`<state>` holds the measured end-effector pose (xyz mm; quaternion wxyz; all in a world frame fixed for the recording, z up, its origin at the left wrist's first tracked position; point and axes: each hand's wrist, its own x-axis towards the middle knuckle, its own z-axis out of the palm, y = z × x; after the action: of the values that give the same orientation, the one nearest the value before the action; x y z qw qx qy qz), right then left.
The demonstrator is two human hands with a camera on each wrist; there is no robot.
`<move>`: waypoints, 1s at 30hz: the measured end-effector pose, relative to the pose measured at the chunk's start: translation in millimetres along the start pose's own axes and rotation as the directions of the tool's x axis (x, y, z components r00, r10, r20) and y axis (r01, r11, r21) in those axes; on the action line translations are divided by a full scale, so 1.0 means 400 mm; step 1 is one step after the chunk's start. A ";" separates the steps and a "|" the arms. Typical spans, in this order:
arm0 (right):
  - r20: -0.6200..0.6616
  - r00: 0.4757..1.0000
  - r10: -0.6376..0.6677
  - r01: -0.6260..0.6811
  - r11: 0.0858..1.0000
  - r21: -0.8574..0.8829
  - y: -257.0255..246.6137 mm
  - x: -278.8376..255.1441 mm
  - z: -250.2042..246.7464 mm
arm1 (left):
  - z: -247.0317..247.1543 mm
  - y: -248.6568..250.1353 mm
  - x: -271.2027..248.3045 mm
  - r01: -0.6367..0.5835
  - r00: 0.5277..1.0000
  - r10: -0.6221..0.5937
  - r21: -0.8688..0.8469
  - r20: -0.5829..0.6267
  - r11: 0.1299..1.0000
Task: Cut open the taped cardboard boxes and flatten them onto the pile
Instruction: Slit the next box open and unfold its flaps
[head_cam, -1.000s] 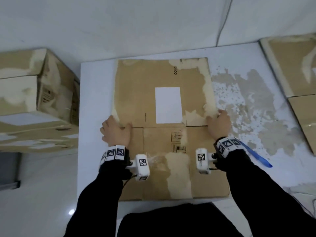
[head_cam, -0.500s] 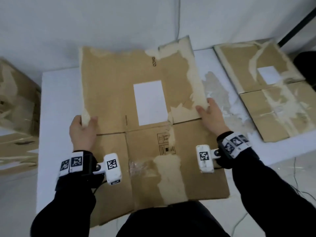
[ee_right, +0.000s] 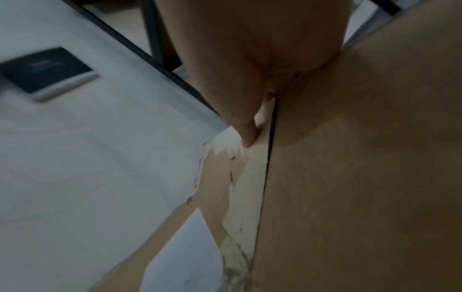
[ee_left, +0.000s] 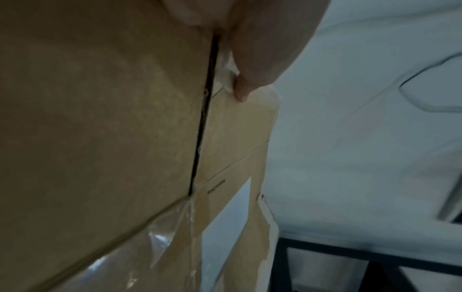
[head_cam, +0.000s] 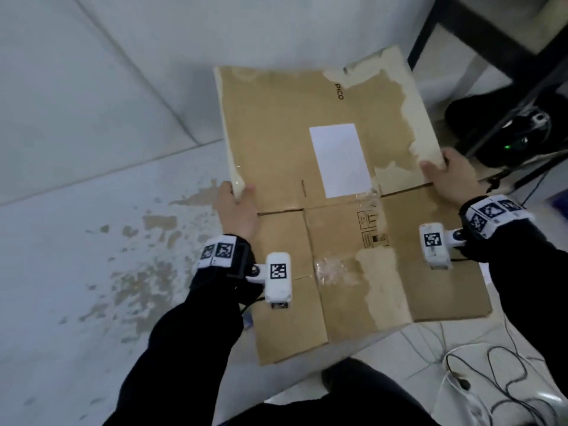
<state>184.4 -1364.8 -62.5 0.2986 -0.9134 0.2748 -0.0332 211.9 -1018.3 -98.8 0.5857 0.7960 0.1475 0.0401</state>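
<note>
**Flattened box held by both side edges, off the table**

White table (head_cam: 92, 272) fills the left of my head view, its top scarred with brown patches where paper has torn away; a pale wall rises behind it, and to the right stand a black metal frame (head_cam: 436, 35) and loose cables (head_cam: 491, 373) on the floor.

Largest thing in front of me is the flattened cardboard box (head_cam: 276, 133), opened out into one sheet. It hangs in the air past the table's right edge, its near corner close to my body. I hold it by its two side edges, I judge, because a wide floppy sheet carried from one side would fold along its creases. A white label (head_cam: 339, 159) sits near its middle, with torn pale strips along the far and right edges and a crumpled scrap of clear tape (head_cam: 330, 267) on the near flaps.

My left hand (head_cam: 235, 210) clamps the left edge, thumb on top, fingers (ee_left: 252, 65) curled round it. My right hand (head_cam: 448, 176) grips the right edge likewise, beside a slit between flaps. No pile shows in view, so setting the sheet down remains.
</note>
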 end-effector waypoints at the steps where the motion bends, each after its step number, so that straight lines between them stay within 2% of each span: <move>1: -0.004 0.999 0.034 -0.034 0.999 0.002 0.029 0.047 -0.015 | 0.061 0.016 0.000 0.019 1.000 -0.019 0.016 0.002 1.000; 3: -0.018 0.996 0.088 -0.088 0.996 0.026 0.065 0.137 -0.048 | 0.182 0.045 0.003 0.082 0.997 -0.082 0.077 -0.004 0.994; 4: -0.024 0.996 0.084 -0.083 0.996 0.042 0.067 0.163 -0.039 | 0.205 0.047 0.012 0.126 0.992 -0.125 0.087 -0.014 0.988; 8: 0.073 0.997 -0.014 0.018 0.999 -0.046 0.121 0.292 -0.019 | 0.367 0.039 0.040 0.260 0.965 -0.253 0.106 -0.070 0.960; 11: 0.098 0.995 0.014 0.000 0.989 -0.146 0.157 0.310 0.026 | 0.423 -0.008 0.067 0.347 0.936 -0.336 0.107 -0.106 0.932; 13: 0.188 0.981 0.041 -0.011 0.988 -0.156 0.179 0.280 0.070 | 0.439 -0.039 0.075 0.373 0.923 -0.357 0.103 -0.146 0.922; 14: 0.270 0.961 0.057 -0.019 0.989 -0.144 0.187 0.260 0.096 | 0.446 -0.049 0.074 0.373 0.922 -0.358 0.090 -0.149 0.924; 16: 0.417 0.904 0.093 -0.024 0.986 -0.168 0.203 0.224 0.142 | 0.459 -0.060 0.064 0.346 0.938 -0.338 0.120 -0.081 0.931; 17: 0.471 0.875 0.113 -0.016 0.979 -0.205 0.207 0.210 0.158 | 0.467 -0.060 0.056 0.316 0.947 -0.320 0.231 -0.019 0.920; 19: 0.533 0.834 0.145 0.014 0.959 -0.283 0.217 0.193 0.176 | 0.483 -0.067 0.038 0.195 0.949 -0.295 0.537 0.107 0.821; 20: 0.542 0.827 0.150 0.026 0.952 -0.304 0.219 0.190 0.178 | 0.488 -0.072 0.036 0.132 0.949 -0.281 0.628 0.144 0.767; 22: 0.544 0.826 0.150 0.038 0.947 -0.319 0.224 0.193 0.183 | 0.494 -0.081 0.042 0.074 0.949 -0.264 0.695 0.171 0.715; 27: 0.555 0.804 0.214 0.041 0.911 -0.410 0.208 0.207 0.188 | 0.499 -0.067 0.052 0.113 0.931 -0.337 0.770 0.138 0.628; 30: 0.529 0.820 0.217 0.034 0.905 -0.424 0.210 0.210 0.198 | 0.494 -0.060 0.041 0.114 0.937 -0.326 0.779 0.121 0.617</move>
<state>232.7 -1423.2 -183.6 0.1668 -0.9092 0.2194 0.3121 269.7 -1189.0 -184.7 0.2108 0.9414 0.1723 -0.1992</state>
